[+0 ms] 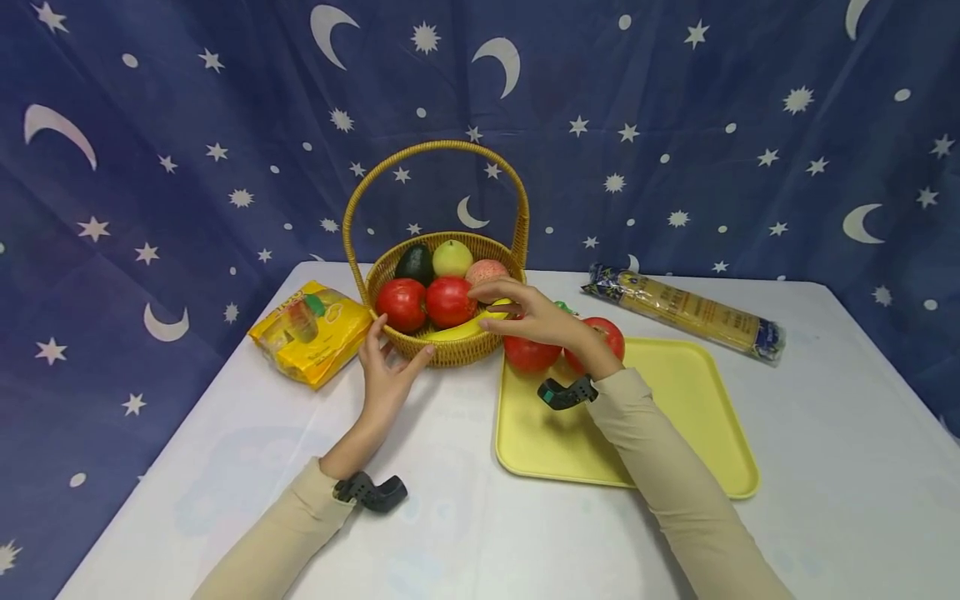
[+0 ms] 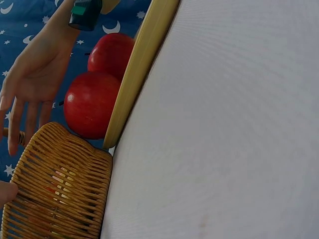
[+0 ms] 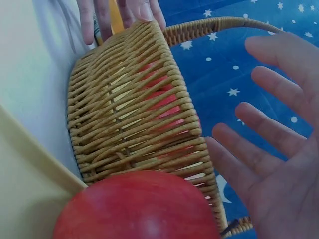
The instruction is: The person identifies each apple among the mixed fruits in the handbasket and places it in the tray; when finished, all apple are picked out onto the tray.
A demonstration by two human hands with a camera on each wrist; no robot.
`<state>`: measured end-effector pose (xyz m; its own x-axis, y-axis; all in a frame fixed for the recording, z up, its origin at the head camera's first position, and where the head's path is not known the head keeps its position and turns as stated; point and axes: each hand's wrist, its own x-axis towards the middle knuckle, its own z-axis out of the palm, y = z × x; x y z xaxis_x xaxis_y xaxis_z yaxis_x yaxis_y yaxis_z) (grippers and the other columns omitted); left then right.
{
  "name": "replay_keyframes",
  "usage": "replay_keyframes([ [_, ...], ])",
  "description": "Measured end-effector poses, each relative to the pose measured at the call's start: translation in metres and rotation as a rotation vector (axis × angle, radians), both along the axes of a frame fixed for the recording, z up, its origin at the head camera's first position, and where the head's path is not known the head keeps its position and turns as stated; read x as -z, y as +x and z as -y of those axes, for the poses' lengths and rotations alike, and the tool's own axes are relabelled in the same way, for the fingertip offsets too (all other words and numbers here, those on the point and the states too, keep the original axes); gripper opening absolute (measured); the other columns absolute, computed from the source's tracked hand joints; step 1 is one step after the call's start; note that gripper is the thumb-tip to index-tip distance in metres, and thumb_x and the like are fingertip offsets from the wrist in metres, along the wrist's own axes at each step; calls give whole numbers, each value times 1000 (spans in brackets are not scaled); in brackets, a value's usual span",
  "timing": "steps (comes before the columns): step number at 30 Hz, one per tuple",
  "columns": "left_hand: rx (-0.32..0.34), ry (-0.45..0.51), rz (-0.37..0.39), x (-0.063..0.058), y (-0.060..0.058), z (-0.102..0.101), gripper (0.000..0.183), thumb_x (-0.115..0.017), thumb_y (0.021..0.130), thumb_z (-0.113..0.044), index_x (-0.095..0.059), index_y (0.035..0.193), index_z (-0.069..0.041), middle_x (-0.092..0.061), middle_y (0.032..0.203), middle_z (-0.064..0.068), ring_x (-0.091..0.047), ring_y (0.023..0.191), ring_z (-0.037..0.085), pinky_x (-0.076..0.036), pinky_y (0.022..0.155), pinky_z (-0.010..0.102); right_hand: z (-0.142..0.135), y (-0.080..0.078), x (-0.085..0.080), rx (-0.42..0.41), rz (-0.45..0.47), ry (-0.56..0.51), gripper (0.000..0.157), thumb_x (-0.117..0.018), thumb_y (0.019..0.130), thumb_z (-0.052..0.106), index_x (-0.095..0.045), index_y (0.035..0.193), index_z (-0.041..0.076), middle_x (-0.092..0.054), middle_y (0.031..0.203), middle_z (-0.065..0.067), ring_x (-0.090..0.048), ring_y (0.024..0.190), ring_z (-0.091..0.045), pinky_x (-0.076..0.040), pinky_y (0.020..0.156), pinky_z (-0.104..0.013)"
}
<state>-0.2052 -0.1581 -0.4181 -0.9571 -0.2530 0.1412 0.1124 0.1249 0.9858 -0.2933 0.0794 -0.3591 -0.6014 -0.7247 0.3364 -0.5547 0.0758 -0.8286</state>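
A wicker basket (image 1: 457, 356) with a tall arched handle holds two red apples (image 1: 401, 305), a yellow banana (image 1: 459, 331), an avocado (image 1: 416, 263), a pale green fruit (image 1: 452, 258) and a pinkish round fruit (image 1: 487, 270). My left hand (image 1: 386, 385) rests against the basket's left front, thumb at the rim and fingers spread. My right hand (image 1: 534, 317) hovers by the basket's right side, over the banana's end. Its fingers are apart with nothing between them in the right wrist view. Below that hand, red round fruits (image 1: 531, 356) sit on the yellow tray (image 1: 690, 400).
Left of the basket lies a yellow snack bag (image 1: 311, 335), close to my left fingers. A long clear-and-blue packet (image 1: 686, 312) lies behind the tray. A blue star-and-moon curtain (image 1: 675, 125) hangs along the back of the white table (image 1: 450, 533).
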Motion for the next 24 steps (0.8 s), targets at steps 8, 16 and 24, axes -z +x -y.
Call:
replay_keyframes([
  [8,7,-1,4,1,0,0,83,-73,88,-15,-20,152,-16,-8,150,19,-25,139,40,-37,109,52,11,-8,2,-9,43,5,45,-63,93,0,-49,134,-10,-48,139,-24,-48,124,-46,-45,103,-46],
  [16,16,9,2,2,-3,0,84,-73,88,-16,-20,152,-15,-7,151,19,-24,140,40,-36,109,52,21,-12,9,15,33,-17,39,-63,93,1,-54,129,-10,-53,133,-27,-47,127,-42,-35,107,-59],
  [24,7,10,1,2,-3,1,84,-73,88,-15,-20,152,-15,-7,151,19,-25,139,39,-37,109,52,31,-22,11,38,-24,12,36,-64,93,5,-58,127,-5,-46,138,-21,-43,128,-33,-37,108,-55],
])
